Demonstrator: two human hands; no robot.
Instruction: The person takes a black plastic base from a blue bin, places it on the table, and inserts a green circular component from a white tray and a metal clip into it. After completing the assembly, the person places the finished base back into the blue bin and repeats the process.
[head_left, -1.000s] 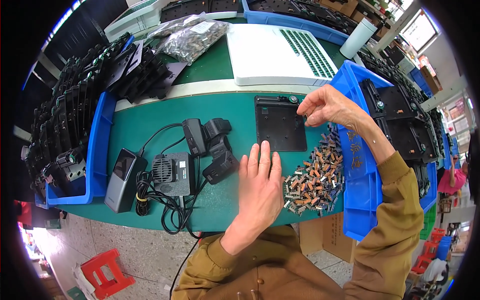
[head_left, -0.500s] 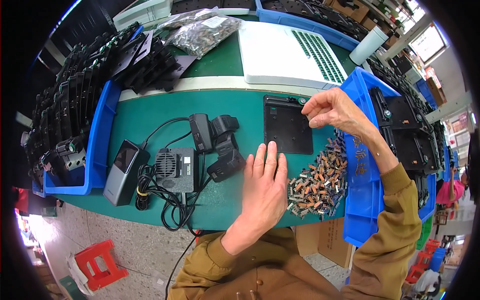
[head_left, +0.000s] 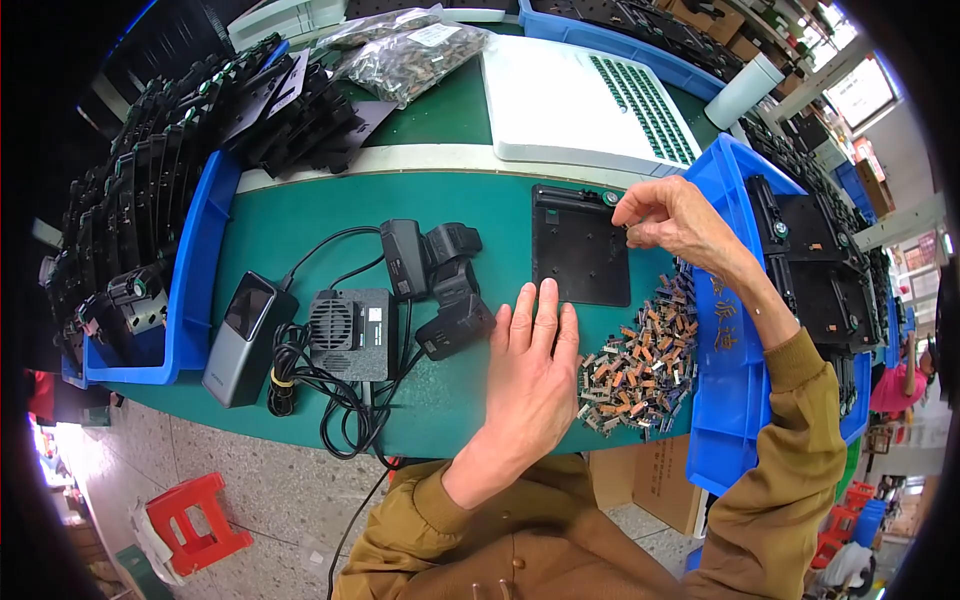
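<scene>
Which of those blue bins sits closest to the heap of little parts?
The right bin: its side stands right by the heap. The left bin is across the table; the back bin is behind the white tray.

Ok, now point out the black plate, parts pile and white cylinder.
Black plate (head_left: 580, 252), head view: middle of its face.
Parts pile (head_left: 638, 375), head view: its centre.
White cylinder (head_left: 745, 91), head view: its side.

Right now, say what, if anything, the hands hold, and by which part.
The left hand lies flat, gripping nothing visible. The right hand is curled at the black plate; whether it holds anything cannot be told.
</scene>
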